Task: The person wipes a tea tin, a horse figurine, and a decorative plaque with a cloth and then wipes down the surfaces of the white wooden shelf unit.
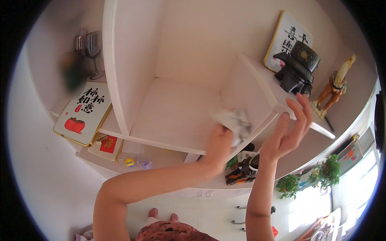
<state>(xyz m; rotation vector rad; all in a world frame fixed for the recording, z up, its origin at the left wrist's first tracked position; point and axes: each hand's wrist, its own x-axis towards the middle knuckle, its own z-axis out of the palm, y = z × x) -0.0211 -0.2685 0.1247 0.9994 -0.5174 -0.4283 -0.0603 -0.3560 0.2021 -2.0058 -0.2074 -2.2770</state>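
My left hand (219, 144) grips a whitish cloth with dark markings (233, 123), blurred by motion. It is at the right front of a bare white shelf board (178, 111), near the upright divider (257, 99). My right hand (288, 135) holds nothing; its fingers are apart and bent by the front edge of the neighbouring shelf (316, 128). Whether the fingertips touch that edge, I cannot tell. Just beyond them stands a dark carved ornament (298, 67).
A horse-like figurine (334, 82) and a gold-framed plaque (286, 36) share the right shelf. At left are a persimmon plaque (86, 111) overhanging its shelf, wine glasses (93, 45) and a blurred dark object (72, 72). Below sit a dark figurine (248, 165) and small wrapped items (129, 162).
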